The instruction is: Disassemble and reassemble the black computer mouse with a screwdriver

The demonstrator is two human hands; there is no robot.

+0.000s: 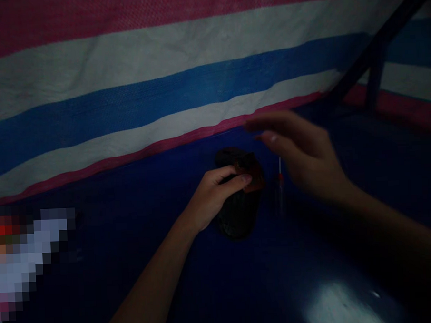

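My left hand (220, 192) grips a flat orange-brown piece (255, 175) between thumb and fingers, with a dark lump on its upper side. Beneath it lies a black rounded shell-like part (239, 222), its upper half covered by the hand and the piece. Another dark rounded part (225, 155) shows just behind. My right hand (304, 153) is raised to the right, blurred, with fingers stretched forward and the thumb apart from them; nothing is visible in it. Below that hand, a screwdriver (279, 182) with a clear handle and red collar lies on the blue table (133, 251).
A red, white and blue striped sheet (162, 92) hangs along the table's far side. Dark frame bars (373, 54) stand at the back right. A pixelated patch (30, 255) hides something at the left edge. Light reflects at the lower right.
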